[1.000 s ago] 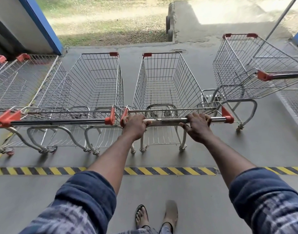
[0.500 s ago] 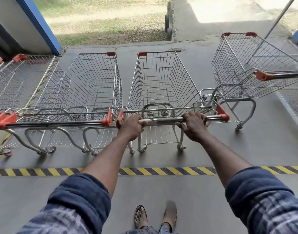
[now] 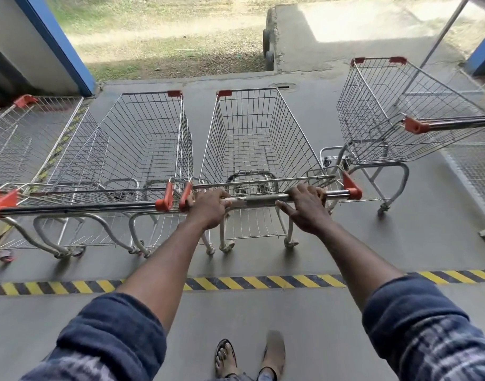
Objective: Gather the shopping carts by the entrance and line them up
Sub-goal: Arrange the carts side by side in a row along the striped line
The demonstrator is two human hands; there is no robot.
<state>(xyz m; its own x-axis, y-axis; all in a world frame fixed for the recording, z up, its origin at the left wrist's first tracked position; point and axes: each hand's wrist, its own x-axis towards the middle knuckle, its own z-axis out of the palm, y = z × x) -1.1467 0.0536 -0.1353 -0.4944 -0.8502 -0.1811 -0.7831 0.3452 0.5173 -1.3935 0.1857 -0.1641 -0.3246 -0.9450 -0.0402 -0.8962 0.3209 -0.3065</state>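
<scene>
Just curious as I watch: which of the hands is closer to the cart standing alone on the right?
Right. The right hand grips the handle on the side toward the lone cart; the left hand grips its far end.

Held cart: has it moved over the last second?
Yes, slightly left: the held cart has swung its front away from the floor drain toward the neighbouring cart.

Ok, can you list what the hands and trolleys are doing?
left hand: grips the silver metal handle bar of the middle wire shopping cart
right hand: fingers curled over the same bar
row: red-cornered wire cart close beside it on the left
stray: angled wire cart apart on the right
floor: yellow-and-black striped tape, nearer than the carts
</scene>
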